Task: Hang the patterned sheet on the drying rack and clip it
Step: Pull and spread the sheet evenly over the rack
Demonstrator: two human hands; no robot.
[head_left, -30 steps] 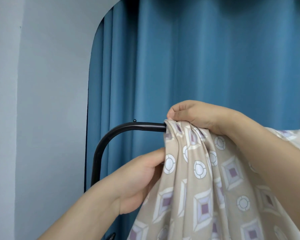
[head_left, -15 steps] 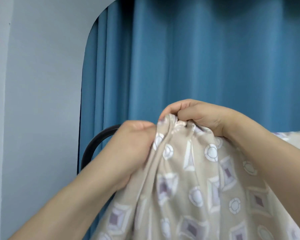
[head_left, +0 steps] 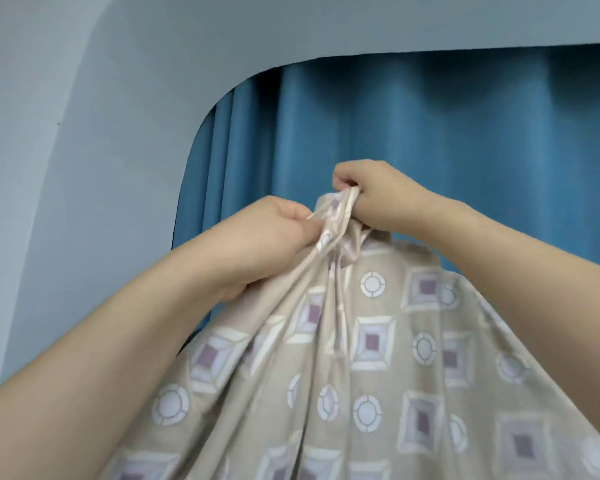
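The patterned sheet [head_left: 371,344] is beige with white circles and purple-centred squares; it fills the lower middle and right of the head view. Its top is bunched into a gathered peak. My left hand [head_left: 271,237] grips the bunch from the left. My right hand [head_left: 374,195] is closed on the top of the bunch, just above and to the right of the left hand. The drying rack's black bar is hidden behind the sheet and my arms. No clip is visible.
A blue curtain [head_left: 430,150] hangs straight behind the sheet. A pale grey wall [head_left: 84,133] with a rounded opening edge frames it on the left and above.
Both hands have lifted the gathered sheet higher and bunched it tighter. My view has tilted upward, and the black rack bar seen earlier at the left is no longer visible.
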